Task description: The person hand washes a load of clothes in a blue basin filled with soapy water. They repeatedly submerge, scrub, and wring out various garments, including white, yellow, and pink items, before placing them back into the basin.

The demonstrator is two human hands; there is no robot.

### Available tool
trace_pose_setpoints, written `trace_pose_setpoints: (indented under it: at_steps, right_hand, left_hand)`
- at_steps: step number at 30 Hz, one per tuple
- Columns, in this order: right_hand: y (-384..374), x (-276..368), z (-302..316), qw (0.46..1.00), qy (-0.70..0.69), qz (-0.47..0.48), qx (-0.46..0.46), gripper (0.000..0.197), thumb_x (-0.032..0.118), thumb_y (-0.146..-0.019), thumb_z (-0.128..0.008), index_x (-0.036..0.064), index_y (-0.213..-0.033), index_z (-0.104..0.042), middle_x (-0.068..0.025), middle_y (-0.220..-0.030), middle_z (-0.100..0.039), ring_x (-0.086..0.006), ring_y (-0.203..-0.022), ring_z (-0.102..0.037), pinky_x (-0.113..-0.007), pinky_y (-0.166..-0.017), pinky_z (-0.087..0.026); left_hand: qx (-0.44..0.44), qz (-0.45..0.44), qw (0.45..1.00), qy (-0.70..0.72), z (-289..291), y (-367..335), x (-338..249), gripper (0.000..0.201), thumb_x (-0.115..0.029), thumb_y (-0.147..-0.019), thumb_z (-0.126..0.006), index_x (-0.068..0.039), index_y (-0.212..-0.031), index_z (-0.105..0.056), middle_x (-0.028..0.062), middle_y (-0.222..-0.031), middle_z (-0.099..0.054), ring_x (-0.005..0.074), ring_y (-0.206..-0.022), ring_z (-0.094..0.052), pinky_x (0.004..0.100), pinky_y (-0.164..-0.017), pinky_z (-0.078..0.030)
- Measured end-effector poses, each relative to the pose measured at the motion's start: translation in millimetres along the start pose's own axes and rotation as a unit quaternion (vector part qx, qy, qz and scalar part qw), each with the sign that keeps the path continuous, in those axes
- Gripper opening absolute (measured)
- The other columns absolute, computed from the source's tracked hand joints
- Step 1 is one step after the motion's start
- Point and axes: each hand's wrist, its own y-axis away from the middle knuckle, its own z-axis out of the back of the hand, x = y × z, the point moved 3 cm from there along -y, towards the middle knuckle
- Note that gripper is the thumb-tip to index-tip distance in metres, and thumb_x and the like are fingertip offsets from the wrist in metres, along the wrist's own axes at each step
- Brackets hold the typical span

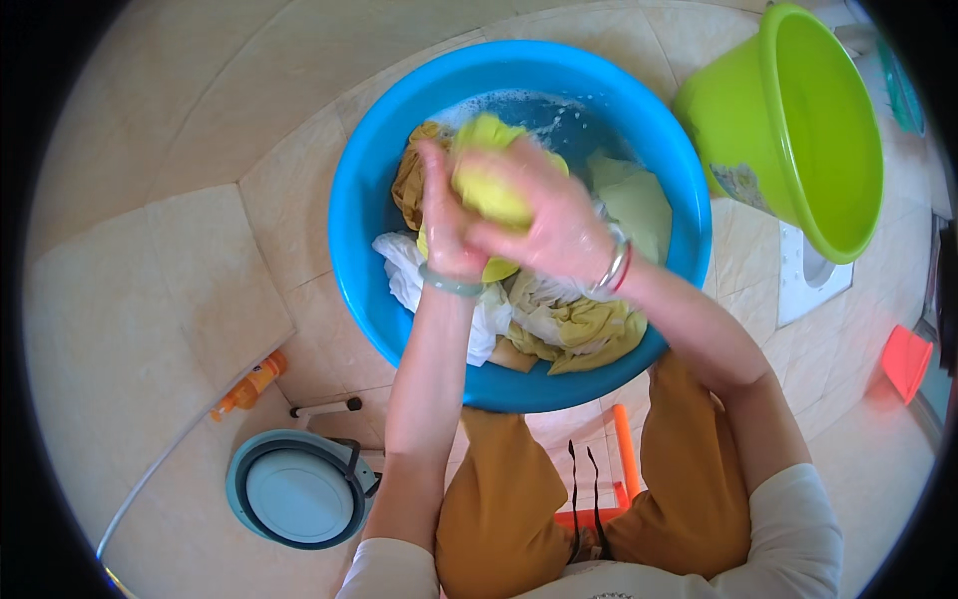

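Observation:
A wet, bright yellow cloth is bunched between my hands above a large blue basin. My left hand, with a pale green bangle at the wrist, is closed around its left and lower side. My right hand, wearing a silver bangle and a red band, grips it from the right; its fingers are smeared by motion. Under them, soapy water and soaked laundry fill the basin: a brown cloth, a white cloth, a pale green cloth and an olive-yellow garment.
A lime green bucket lies tilted at the upper right, beside a white floor fixture. At the lower left are a grey-blue collapsible basin and an orange bottle. A red plastic piece is far right. My knees flank the basin's near edge.

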Motion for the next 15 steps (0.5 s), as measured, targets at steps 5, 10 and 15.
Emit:
trace_pose_setpoints:
  at_steps: [5,10,15]
  right_hand:
    - [42,33,-29,0.986,0.114,0.089,0.081,0.025,0.029,-0.071,-0.071,0.0138,-0.089,-0.063,-0.0047,-0.079,-0.047,-0.0223,-0.076,-0.060,-0.034,-0.059,-0.051]
    - [11,-62,-48,0.974,0.198,0.063,0.092,0.010,0.024,-0.083,-0.063,0.0133,-0.083,-0.062,-0.0083,-0.077,-0.059,-0.0309,-0.061,-0.060,-0.041,-0.057,-0.050]
    - [14,-113,-33,0.944,0.293,-0.138,0.069,0.010,0.019,-0.080,-0.061,0.0099,-0.077,-0.064,-0.0125,-0.091,-0.064,-0.0281,-0.069,-0.064,-0.040,-0.057,-0.051]
  left_hand:
    - [0.164,0.228,0.937,0.210,24,-20,42,0.048,-0.048,-0.095,-0.047,-0.006,-0.118,-0.055,0.0100,-0.101,-0.064,0.0235,-0.096,-0.062,0.0376,-0.088,-0.051]
    - [-0.136,-0.023,0.988,0.065,38,5,72,0.043,-0.039,-0.098,-0.039,-0.004,-0.116,-0.055,0.0098,-0.106,-0.064,0.0232,-0.097,-0.062,0.0344,-0.088,-0.050]
    - [-0.152,0.093,0.980,0.085,35,-2,90,0.032,-0.027,-0.099,-0.040,-0.003,-0.115,-0.053,0.0081,-0.111,-0.060,0.0199,-0.103,-0.058,0.0334,-0.088,-0.049]
